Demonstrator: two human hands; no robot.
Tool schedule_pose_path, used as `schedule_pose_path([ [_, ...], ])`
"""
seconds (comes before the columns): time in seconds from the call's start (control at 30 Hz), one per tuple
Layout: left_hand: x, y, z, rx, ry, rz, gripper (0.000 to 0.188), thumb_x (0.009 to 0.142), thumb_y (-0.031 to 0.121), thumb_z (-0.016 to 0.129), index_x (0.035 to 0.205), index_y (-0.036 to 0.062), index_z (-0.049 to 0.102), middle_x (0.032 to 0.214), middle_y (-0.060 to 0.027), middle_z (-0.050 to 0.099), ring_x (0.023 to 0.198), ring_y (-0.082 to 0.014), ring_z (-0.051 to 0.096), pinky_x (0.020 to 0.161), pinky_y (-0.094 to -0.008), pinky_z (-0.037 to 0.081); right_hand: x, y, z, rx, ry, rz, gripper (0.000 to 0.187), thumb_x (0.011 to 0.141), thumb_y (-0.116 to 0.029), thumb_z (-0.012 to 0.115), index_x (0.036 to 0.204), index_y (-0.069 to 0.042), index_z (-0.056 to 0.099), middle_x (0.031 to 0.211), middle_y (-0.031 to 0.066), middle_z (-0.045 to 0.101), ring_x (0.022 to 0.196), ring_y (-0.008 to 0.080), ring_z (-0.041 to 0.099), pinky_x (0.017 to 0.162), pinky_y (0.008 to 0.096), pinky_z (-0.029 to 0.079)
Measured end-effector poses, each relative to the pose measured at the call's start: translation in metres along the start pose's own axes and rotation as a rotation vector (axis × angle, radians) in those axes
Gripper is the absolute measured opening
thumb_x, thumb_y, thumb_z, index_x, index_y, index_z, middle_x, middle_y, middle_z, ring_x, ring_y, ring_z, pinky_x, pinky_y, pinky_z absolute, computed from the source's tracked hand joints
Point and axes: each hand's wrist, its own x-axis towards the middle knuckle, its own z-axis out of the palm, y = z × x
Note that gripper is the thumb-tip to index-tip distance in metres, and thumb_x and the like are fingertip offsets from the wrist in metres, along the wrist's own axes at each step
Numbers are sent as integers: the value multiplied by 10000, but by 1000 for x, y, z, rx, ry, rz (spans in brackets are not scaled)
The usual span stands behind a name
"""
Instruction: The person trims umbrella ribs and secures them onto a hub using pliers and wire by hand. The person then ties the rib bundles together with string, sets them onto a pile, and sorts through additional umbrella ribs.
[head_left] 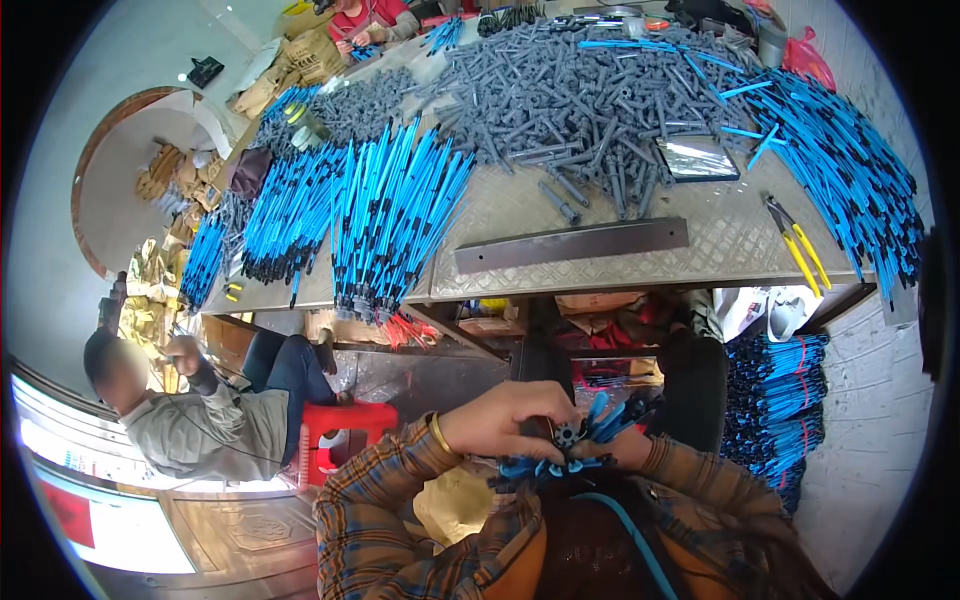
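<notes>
Close to my body, my left hand (512, 420) curls over a small dark round piece (566, 434) with a ring of dots or holes on its end. Thumb and fingers close around it from the left. Blue strips with black ends (606, 420) fan out on the right side of the piece. My right hand (628, 450) grips these blue strips from the right, its fingers partly hidden behind them. More blue and black ends (540, 468) stick out beneath my left hand. A blue cord or strip (635, 545) lies across my lap.
The metal-topped table (590, 255) bears a heap of grey plastic anchors (580, 95), a dark metal bar (572, 246), yellow-handled pliers (795, 245) and blue strip bundles (390, 220). Bundled stacks (775, 400) stand right. A person sits by a red stool (345, 425); another works across the table.
</notes>
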Motion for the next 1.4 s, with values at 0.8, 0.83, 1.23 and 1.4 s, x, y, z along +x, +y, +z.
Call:
schedule_pose_path([
  [0.8, -11, 14, 30, 489, 167, 115, 311, 603, 222, 730, 826, 54, 592, 735, -59, 559, 606, -235, 552, 512, -310, 424, -10, 4, 15, 302, 18, -41, 282, 812, -274, 640, 927, -53, 508, 828, -10, 508, 807, 71, 462, 725, 242, 395],
  [0.83, -11, 14, 32, 490, 182, 108, 308, 601, 220, 732, 819, 55, 591, 733, -58, 561, 603, -236, 553, 512, -312, 426, -11, 6, 14, 279, 14, -44, 278, 819, -285, 631, 921, -55, 512, 822, -13, 503, 800, 68, 458, 722, 239, 393],
  [1.23, -17, 10, 30, 453, 208, 68, 311, 617, 202, 750, 824, 28, 595, 764, -100, 588, 628, -261, 578, 528, -332, 446, -5, 4, 2, 105, -130, 36, 251, 818, -257, 614, 917, -68, 483, 860, -11, 466, 826, 81, 438, 735, 252, 381],
  [1.4, -14, 3, 36, 264, 183, 107, 270, 682, 183, 723, 868, 30, 600, 804, -103, 604, 687, -287, 588, 581, -347, 477, -17, -1, -9, 56, -131, 130, 248, 802, -132, 607, 999, -89, 462, 946, 9, 480, 914, 95, 457, 807, 274, 387],
])
